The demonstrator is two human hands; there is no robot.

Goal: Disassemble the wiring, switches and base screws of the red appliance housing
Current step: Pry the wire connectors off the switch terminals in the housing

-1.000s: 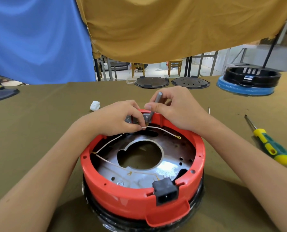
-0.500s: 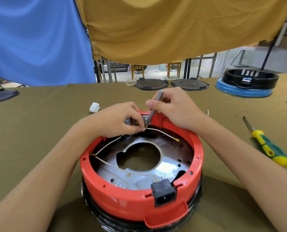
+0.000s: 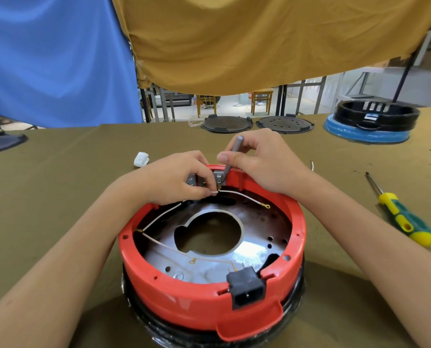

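The red appliance housing (image 3: pixel 184 300) sits upside down in front of me, its metal base plate (image 3: pixel 257 237) exposed. A black power socket (image 3: pixel 245 287) is clipped in the near rim. White wires (image 3: pixel 244 195) run across the plate. At the far rim sits a metal switch block (image 3: pixel 218 177). My left hand (image 3: pixel 174 182) pinches a white wire end right at that switch. My right hand (image 3: pixel 259 162) grips a thin grey rod-shaped tool (image 3: pixel 233 154), its tip down on the switch block.
A yellow-and-green screwdriver (image 3: pixel 405 219) lies on the cloth to the right. A small white part (image 3: pixel 141 159) lies left of the housing. Two black round plates (image 3: pixel 227 124) and a black and blue housing (image 3: pixel 370 124) stand along the far edge.
Both hands stay at the switch on the far rim. The grey tool has tilted slightly more upright. Nothing has come free.
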